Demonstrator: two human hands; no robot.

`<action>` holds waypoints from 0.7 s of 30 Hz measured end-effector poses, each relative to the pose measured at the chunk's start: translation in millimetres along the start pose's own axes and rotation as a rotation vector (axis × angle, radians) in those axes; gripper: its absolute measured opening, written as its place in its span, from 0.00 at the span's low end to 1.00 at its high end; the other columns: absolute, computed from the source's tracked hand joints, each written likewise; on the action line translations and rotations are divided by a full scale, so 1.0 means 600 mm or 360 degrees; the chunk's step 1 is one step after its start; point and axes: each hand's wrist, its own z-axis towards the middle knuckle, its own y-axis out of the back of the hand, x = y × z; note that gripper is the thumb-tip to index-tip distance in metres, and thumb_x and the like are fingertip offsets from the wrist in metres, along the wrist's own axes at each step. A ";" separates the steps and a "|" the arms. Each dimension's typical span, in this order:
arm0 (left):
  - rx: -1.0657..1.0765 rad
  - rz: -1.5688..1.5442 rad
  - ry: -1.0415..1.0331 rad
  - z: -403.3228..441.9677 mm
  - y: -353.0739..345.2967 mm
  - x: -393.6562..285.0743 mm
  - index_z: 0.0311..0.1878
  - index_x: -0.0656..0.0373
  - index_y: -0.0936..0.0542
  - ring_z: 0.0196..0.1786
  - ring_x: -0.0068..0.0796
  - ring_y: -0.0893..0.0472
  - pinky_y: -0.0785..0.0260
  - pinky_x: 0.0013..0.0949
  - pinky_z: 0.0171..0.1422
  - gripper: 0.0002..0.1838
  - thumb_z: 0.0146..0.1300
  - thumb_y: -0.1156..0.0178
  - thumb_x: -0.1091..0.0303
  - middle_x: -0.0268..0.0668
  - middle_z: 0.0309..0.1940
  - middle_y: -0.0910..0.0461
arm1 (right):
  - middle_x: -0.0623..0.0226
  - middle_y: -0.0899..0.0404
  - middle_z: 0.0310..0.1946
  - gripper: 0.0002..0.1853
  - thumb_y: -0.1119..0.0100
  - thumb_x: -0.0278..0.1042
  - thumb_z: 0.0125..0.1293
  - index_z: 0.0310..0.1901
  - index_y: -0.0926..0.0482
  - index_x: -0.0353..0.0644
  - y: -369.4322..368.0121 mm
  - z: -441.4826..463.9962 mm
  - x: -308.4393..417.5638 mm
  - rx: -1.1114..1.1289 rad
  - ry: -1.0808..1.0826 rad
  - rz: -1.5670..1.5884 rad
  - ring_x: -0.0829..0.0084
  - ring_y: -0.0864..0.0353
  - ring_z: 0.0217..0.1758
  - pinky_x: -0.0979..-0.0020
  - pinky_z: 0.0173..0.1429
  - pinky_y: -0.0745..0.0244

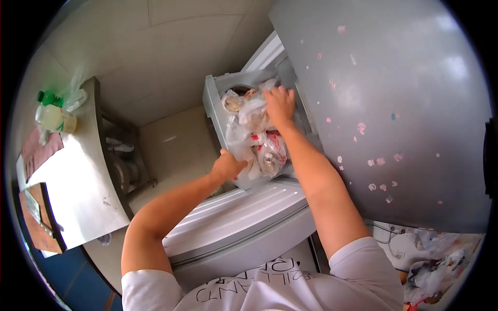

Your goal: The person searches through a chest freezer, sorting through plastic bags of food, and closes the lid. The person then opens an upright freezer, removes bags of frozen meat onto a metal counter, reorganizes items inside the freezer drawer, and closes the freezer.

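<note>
A pulled-out freezer drawer (211, 98) holds several clear and white plastic bags with food inside. My left hand (228, 166) is closed around the near left side of this drawer, its thumb over the edge. Inside, toward the far right, my right hand (280, 106) has its fingers curled down on a plastic bag (256, 114); the fingertips are partly hidden. Closer to me in the drawer lies a knotted clear bag with red print (272, 154), its contents pale and hard to make out.
An open fridge door (238, 220) with ridged lining crosses in front of my body. The grey fridge panel (415, 103) with small stickers rises on the right. At left, a steel table (88, 181) carries bottles (56, 118), a cloth and a cleaver on a board (41, 217).
</note>
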 end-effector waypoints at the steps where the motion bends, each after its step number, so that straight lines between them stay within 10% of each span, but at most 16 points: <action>1: 0.0013 0.0003 0.0014 0.002 0.000 0.002 0.48 0.80 0.45 0.22 0.35 0.19 0.25 0.29 0.28 0.38 0.49 0.39 0.56 0.50 0.30 0.21 | 0.74 0.26 0.29 0.06 0.49 0.30 0.51 0.31 0.23 0.51 0.013 0.006 -0.001 -0.0113 -0.0062 -0.0013 0.69 0.29 0.41 0.64 0.45 0.39; 9: 0.0012 -0.0056 -0.0016 0.013 -0.007 0.010 0.48 0.80 0.44 0.22 0.35 0.19 0.25 0.29 0.26 0.37 0.50 0.39 0.57 0.51 0.31 0.22 | 0.67 0.27 0.40 0.14 0.48 0.29 0.53 0.43 0.27 0.53 -0.002 -0.020 0.009 0.0393 0.0011 0.0383 0.65 0.30 0.50 0.58 0.52 0.37; 15: -0.0011 -0.0006 -0.0027 -0.002 0.002 -0.006 0.47 0.81 0.43 0.22 0.36 0.19 0.25 0.30 0.27 0.35 0.50 0.40 0.58 0.49 0.29 0.21 | 0.69 0.20 0.25 0.10 0.53 0.33 0.55 0.31 0.19 0.54 0.028 -0.023 0.034 0.0652 -0.0145 0.0025 0.68 0.24 0.44 0.57 0.52 0.46; 21: -0.0048 -0.0011 0.0007 0.012 -0.003 0.001 0.47 0.80 0.43 0.21 0.35 0.19 0.25 0.30 0.27 0.36 0.50 0.40 0.55 0.48 0.27 0.21 | 0.62 0.23 0.42 0.11 0.52 0.34 0.56 0.38 0.20 0.48 0.011 -0.001 0.038 0.0575 -0.0330 0.0138 0.64 0.31 0.54 0.46 0.60 0.48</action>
